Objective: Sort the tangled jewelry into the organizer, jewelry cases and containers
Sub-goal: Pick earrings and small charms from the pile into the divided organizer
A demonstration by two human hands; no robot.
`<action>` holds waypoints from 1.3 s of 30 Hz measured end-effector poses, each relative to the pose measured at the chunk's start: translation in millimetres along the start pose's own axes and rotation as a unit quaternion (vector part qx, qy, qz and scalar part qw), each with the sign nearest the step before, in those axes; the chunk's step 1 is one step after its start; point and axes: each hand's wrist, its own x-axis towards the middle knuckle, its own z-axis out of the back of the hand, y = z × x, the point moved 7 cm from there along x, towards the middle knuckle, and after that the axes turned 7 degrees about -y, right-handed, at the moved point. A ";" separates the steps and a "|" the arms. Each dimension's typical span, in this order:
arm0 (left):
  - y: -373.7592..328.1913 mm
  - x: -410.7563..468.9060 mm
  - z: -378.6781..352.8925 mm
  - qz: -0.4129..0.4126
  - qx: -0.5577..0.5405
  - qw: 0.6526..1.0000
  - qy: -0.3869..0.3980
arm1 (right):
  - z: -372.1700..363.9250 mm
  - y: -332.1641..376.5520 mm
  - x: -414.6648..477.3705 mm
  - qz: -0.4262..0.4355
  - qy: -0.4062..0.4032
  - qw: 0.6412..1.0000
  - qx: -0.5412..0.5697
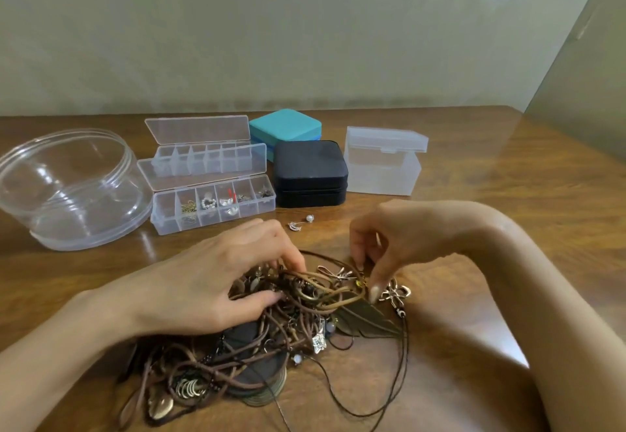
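The tangled jewelry (271, 357) lies on the near middle of the wooden table (491, 167). The left hand (216, 282) grips cords at the pile's far side. The right hand (399, 245) pinches a small piece at its far right edge. Farther off stand the open organizer (213, 208) and the black case (310, 174).

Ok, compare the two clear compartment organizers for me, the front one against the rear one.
The front organizer holds small pieces in most compartments; the rear organizer looks empty. The front organizer sits nearer the jewelry tangle; the rear organizer stands behind it, partly screened by the front one's raised lid. Both are clear plastic with one row of compartments and open lids.
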 end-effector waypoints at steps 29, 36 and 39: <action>22.6 26.0 27.2 0.086 0.179 0.957 -0.210 | 37.1 -1.9 10.7 0.069 -0.245 0.925 0.283; 16.8 24.5 31.9 0.078 0.170 0.950 -0.252 | 14.8 7.7 28.2 0.091 -0.205 0.914 0.339; 16.8 20.0 44.4 0.093 0.113 0.943 -0.300 | 15.2 11.6 25.7 0.106 -0.200 0.897 0.380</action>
